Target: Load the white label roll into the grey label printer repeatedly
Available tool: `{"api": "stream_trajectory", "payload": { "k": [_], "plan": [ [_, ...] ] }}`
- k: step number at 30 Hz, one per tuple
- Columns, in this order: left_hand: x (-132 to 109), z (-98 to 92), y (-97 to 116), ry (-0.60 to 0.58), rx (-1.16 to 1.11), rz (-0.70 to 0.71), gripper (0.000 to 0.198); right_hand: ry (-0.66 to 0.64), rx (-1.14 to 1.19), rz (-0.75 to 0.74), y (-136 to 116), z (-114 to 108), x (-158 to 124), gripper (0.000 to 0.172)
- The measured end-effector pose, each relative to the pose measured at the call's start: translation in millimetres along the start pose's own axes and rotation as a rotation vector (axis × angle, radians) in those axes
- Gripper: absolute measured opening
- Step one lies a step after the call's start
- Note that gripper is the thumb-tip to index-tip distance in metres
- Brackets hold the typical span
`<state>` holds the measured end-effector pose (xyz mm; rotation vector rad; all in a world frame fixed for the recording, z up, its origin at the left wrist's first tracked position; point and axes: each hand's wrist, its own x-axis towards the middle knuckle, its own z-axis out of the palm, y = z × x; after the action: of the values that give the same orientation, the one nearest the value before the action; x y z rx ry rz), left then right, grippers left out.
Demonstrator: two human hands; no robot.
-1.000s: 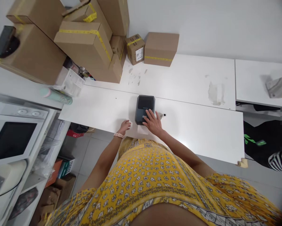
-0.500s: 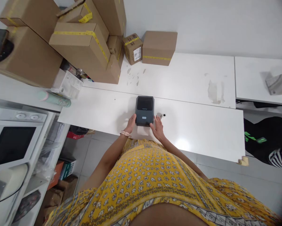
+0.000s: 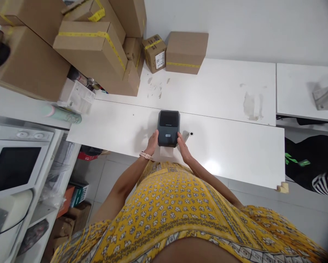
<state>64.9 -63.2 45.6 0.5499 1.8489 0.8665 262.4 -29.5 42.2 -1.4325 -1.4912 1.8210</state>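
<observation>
A dark grey label printer (image 3: 168, 140), with a dark window on top and a pale button, stands on the white table in front of me. A white strip of paper (image 3: 166, 151) sticks out of its near side. My left hand (image 3: 152, 142) holds the printer's left side, a pale pink band on the wrist. Against the right side, my right hand (image 3: 183, 147) grips it with fingers pressed together. Both hands' fingertips are partly hidden. Just right of the printer is a small white ring with a black centre (image 3: 191, 133), with a pale cord beside it.
Cardboard boxes (image 3: 81, 47) are stacked at the back left, and two more boxes (image 3: 185, 51) stand against the wall. A green bottle (image 3: 66, 114) lies by a clear plastic case (image 3: 81, 96). A microwave (image 3: 16, 160) is at left. Another person's striped sleeve (image 3: 326, 182) shows at right.
My right hand has shifted from the printer's near right corner up along its right side, fingers now together. My left hand has slid slightly farther up its side. More of the paper strip shows.
</observation>
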Motion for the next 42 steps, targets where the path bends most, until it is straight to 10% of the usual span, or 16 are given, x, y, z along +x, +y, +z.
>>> {"api": "stream_trajectory", "payload": {
  "k": [9,18,26,29,34,42],
  "plan": [
    [42.3,-31.5,59.6,0.046,-0.251,0.314,0.065,0.191,-0.213,-0.471,-85.2,-20.6,58.3,0.074],
    [73.2,-8.1,13.2,0.027,0.48,0.043,0.034,0.366,-0.337,-0.651,-121.0,-22.1,171.0,0.078],
    [84.1,-3.5,13.7,0.033,0.739,0.101,0.025,0.366,-0.44,-0.664,-90.2,-32.1,122.1,0.066],
    [90.8,-2.5,17.4,0.029,0.836,0.115,0.024,0.108,-0.743,-0.562,-55.7,-14.6,108.9,0.054],
    [93.6,-1.2,23.0,0.008,0.945,0.097,0.027,-0.104,-1.145,-0.391,-27.1,18.6,137.8,0.071],
    [92.0,1.1,27.9,-0.014,0.965,0.099,0.025,-0.195,-1.286,-0.354,-50.2,28.1,163.5,0.073]
  ]
}}
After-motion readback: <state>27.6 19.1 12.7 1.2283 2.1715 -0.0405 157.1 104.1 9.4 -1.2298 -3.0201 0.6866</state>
